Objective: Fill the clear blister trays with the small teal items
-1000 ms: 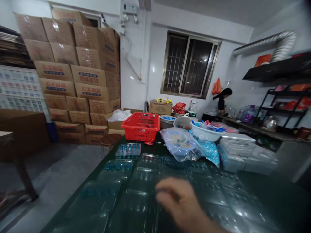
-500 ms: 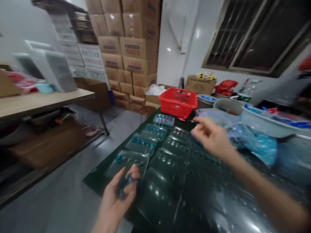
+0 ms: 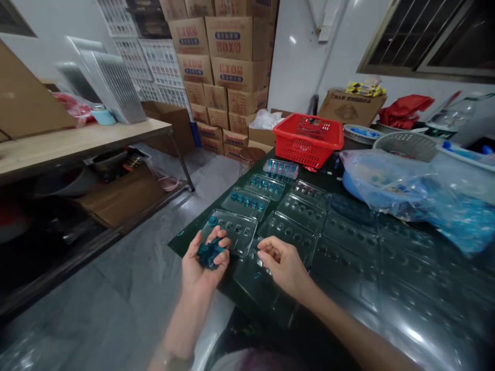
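Observation:
My left hand, palm up with its fingers curled, holds several small teal plastic pieces. Just beyond it lies a clear plastic blister tray with a row of hollows, and one teal piece sits in the first of them. My right hand is to the right, over another clear tray. Its thumb and fingers are pinched together, and what is between them, if anything, is hidden. Farther up the table, a clear tray carries a row of teal pieces.
Rows of clear trays cover the dark green table. At its far end stands a red basket. Plastic bags with blue contents and tubs line the right side. A wooden-topped table stands left, across a floor gap.
My right hand has come back from near the bags toward my left hand, still pinched. My left hand keeps its teal pieces. The view has turned slightly left and down.

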`<state>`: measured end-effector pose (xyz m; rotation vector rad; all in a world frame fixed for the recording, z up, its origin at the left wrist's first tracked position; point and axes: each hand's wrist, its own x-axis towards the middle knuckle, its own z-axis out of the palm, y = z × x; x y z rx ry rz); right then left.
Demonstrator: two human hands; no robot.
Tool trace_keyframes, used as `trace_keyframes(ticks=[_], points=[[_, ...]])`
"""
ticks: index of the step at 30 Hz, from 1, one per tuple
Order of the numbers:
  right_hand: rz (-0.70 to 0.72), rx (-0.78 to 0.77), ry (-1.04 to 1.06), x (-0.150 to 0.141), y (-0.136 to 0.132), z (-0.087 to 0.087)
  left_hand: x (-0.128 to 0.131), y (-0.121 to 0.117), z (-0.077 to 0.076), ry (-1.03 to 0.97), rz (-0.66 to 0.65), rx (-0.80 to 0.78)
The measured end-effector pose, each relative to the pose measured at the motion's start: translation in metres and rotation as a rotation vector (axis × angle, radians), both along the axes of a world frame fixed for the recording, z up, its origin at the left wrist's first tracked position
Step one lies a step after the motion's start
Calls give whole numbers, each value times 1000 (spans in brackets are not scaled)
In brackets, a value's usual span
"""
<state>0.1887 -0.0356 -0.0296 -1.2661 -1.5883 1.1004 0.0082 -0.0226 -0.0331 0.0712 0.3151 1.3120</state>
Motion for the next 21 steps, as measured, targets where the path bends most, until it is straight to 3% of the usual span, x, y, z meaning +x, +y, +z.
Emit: trace_keyframes(ticks=[5, 11, 16, 21], points=[[167, 227, -603, 15, -18, -2, -7, -10, 1, 285, -31, -67], [195, 354, -920, 7, -22, -13, 1, -29, 3, 579, -97, -29], [154, 315, -806, 8, -21, -16, 14, -38, 2, 830, -142, 24], [144, -16, -188, 11, -20, -2, 29, -47, -3, 1072, -168, 103]])
